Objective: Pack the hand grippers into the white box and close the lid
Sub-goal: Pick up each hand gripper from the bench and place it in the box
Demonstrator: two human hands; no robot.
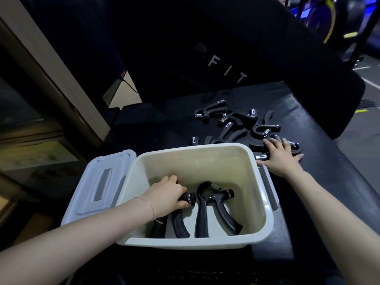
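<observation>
The white box (242,153) stands open on a dark padded surface, its pale lid (102,182) hanging off the left side. Inside the box, my left hand (166,194) is closed around the top of a black hand gripper (181,223) whose handles point toward me. A second black hand gripper (213,206) lies on the box floor to its right. Beyond the box, several more hand grippers (236,122) lie scattered. My right hand (281,157) rests flat with fingers spread on one hand gripper (296,148) at the near right of that pile.
A big dark padded panel with the letters "FIT" (226,70) rises behind the pile. A grey latch (269,190) sticks out on the box's right side. A pale post (51,64) and shelves stand to the left. The dark surface extends to the right of the box.
</observation>
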